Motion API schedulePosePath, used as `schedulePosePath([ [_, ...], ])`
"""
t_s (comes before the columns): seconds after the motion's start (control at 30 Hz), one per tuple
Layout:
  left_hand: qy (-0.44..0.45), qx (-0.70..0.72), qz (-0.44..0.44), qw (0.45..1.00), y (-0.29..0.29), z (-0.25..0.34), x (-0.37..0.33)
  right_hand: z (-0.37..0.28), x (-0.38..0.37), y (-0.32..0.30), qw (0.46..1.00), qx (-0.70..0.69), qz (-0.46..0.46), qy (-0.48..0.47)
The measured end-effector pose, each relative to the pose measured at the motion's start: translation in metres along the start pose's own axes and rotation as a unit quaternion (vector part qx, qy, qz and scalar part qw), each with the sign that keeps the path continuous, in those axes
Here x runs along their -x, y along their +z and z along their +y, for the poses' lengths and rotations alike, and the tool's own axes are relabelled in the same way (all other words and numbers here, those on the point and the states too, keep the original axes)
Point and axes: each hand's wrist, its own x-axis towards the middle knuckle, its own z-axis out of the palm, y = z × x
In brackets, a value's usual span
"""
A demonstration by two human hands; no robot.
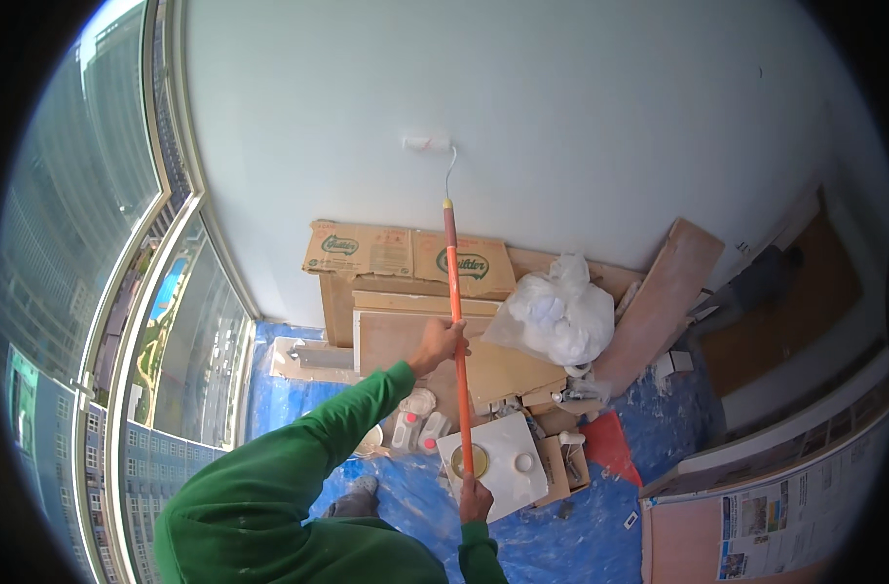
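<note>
Rolling underway: we found left hand (437, 343) and right hand (475, 498) clamped on orange pole (458, 321), roller (426, 143) on wall (561, 107); wall uniformly pale, remaining area indeterminable

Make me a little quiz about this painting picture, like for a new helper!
1. True or false: the roller touches the wall.
2. Which hand holds the pole higher up? A) left hand B) right hand
3. Fill in: the floor is covered by a blue ____.

Key: 1 true; 2 A; 3 sheet.
</note>
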Motion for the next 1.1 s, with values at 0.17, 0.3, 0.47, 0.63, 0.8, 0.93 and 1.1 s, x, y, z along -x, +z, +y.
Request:
schedulePosePath([
  [0.17,-0.027,0.071,-0.100,0.992,0.030,-0.029,0.108,0.048,0.052,-0.076,0.997,-0.025,-0.074,0.000],
  [0.3,-0.078,0.116,-0.129,0.982,0.078,-0.082,0.209,0.090,0.104,-0.158,0.991,0.057,-0.111,-0.038],
  [0.47,-0.119,0.141,-0.026,0.982,0.106,-0.134,0.264,0.196,0.175,-0.279,0.963,0.229,-0.139,-0.010],
  [0.63,-0.116,0.157,0.036,0.980,0.101,-0.162,0.288,0.327,0.259,-0.402,0.930,0.339,-0.137,-0.030],
  [0.8,-0.103,0.195,0.049,0.974,0.115,-0.165,0.309,0.306,0.295,-0.434,0.944,0.286,-0.154,0.054],
  [0.93,-0.134,0.182,-0.024,0.974,0.138,-0.165,0.328,0.326,0.312,-0.423,0.967,0.243,-0.076,-0.005],
  [1.1,-0.209,0.157,-0.061,0.963,0.162,-0.182,0.381,0.316,0.331,-0.435,0.902,0.425,0.003,-0.078],
])
